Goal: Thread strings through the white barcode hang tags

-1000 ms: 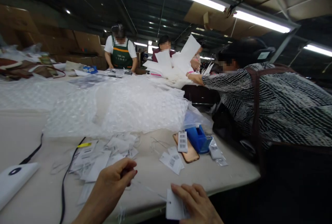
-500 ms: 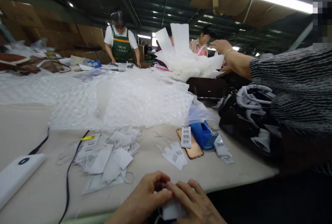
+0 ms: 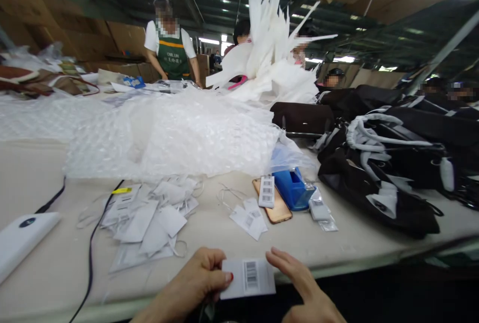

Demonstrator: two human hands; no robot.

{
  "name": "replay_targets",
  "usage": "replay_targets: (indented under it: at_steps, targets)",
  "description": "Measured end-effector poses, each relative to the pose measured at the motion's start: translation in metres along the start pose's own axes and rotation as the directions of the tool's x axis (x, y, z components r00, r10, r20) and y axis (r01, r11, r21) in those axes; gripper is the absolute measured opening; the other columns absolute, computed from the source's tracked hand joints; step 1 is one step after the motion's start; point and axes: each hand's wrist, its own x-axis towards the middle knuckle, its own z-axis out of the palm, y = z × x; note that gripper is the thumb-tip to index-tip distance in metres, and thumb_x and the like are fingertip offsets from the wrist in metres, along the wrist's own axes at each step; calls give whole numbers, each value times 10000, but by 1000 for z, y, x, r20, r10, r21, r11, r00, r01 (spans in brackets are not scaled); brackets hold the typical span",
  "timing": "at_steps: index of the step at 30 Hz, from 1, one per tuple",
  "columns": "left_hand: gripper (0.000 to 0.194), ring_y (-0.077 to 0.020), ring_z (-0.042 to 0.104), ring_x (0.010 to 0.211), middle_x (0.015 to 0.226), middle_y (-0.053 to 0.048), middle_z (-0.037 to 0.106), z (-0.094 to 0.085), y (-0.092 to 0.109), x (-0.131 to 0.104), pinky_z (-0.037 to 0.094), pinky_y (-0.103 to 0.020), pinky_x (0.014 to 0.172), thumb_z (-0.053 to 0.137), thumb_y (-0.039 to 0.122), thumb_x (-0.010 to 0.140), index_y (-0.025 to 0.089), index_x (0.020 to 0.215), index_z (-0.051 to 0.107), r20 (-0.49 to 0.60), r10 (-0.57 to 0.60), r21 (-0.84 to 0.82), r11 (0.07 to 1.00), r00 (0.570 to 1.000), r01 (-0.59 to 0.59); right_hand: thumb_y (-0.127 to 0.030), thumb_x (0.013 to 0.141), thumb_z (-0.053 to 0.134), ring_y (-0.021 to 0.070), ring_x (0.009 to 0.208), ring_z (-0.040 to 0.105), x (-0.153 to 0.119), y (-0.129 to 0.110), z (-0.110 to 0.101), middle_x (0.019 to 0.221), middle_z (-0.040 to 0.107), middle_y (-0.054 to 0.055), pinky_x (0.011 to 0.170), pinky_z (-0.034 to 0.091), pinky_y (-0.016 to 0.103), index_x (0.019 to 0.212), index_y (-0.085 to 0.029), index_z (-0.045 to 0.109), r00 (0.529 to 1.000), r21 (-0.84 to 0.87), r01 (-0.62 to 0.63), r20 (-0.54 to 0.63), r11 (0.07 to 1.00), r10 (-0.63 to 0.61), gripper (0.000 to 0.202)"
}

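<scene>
While the left hand (image 3: pixel 200 283) pinches the near-left edge of the white rectangular barcoded paper tag (image 3: pixel 249 277), held just above the near rim of the pale counter (image 3: pixel 337 248), the right hand (image 3: pixel 299 283) rests open, its fingers (image 3: pixel 280 259) touching the tag's right edge; a steady pinch seems best, barcode kept face up and unbent; loose white tags (image 3: pixel 149 218) lie heaped beyond, well clear of the orange phone (image 3: pixel 279 208).

One camera only, worn on the person's head at the near edge of the table (image 3: pixel 45 163), looking forward and slightly down across it. The bubble wrap heap (image 3: pixel 175 133) sits mid-frame; nearer than it, close under the lens, both hands; beyond it, co-workers stand far off.
</scene>
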Motion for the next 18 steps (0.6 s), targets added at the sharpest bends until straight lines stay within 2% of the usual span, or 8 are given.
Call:
replay_targets:
  at_steps: [2,3,7,9,12,14,16,18]
  targets:
    - [303,-45,319,381,433,64,470,-1,4,-3,141,-207,404,643,428,547,158,581,509,4,-17,15,1000,1000,17,-233,749,608,275,1269,380,-12,2,-13,854,729,47,1027,330,466,787,-285,714,999,275,-48,24,960,43,124]
    - [309,-47,324,390,444,61,475,-1,7,-5,147,-209,410,644,433,546,156,585,513,17,-23,32,999,1000,22,-265,750,622,271,1287,350,-15,4,-18,853,727,47,1039,300,470,724,-281,712,997,394,-80,32,916,73,96]
    - [321,-54,321,429,475,64,460,7,23,-11,164,-214,435,629,449,556,162,582,487,95,-43,124,992,995,31,-365,629,742,300,1259,384,-7,7,-16,1264,557,68,1037,261,471,636,-229,702,963,687,-211,23,696,269,143]
    - [311,-56,306,444,477,72,425,10,28,-12,158,-216,440,616,439,578,168,579,464,134,-43,165,986,990,20,-374,585,770,290,1209,445,5,6,-9,1268,550,73,1021,275,459,621,-211,694,939,774,-260,62,577,339,184]
    - [274,-64,303,467,498,74,404,12,31,-13,164,-215,444,599,407,624,165,608,470,211,-50,197,980,976,8,-340,533,798,254,1083,540,18,3,2,1138,629,71,926,371,387,586,-184,684,915,846,-318,156,428,372,200]
    - [246,-66,299,472,506,77,393,10,31,-14,168,-216,444,589,381,649,167,617,473,222,-47,226,974,974,-5,-299,542,790,196,871,608,21,1,10,962,679,55,769,434,311,586,-167,684,909,877,-348,228,331,350,175]
    - [226,-69,298,475,509,78,384,7,30,-14,169,-218,443,578,362,666,169,616,473,200,-42,266,964,979,-13,-272,568,771,126,646,578,21,1,18,725,670,15,617,413,242,585,-152,681,902,897,-363,270,253,337,152]
    - [214,-74,301,478,510,78,379,5,31,-12,171,-219,442,568,355,676,171,617,475,180,-51,292,956,982,-4,-271,581,760,96,554,524,18,1,27,582,622,-11,556,370,214,581,-144,673,889,899,-375,280,225,363,154]
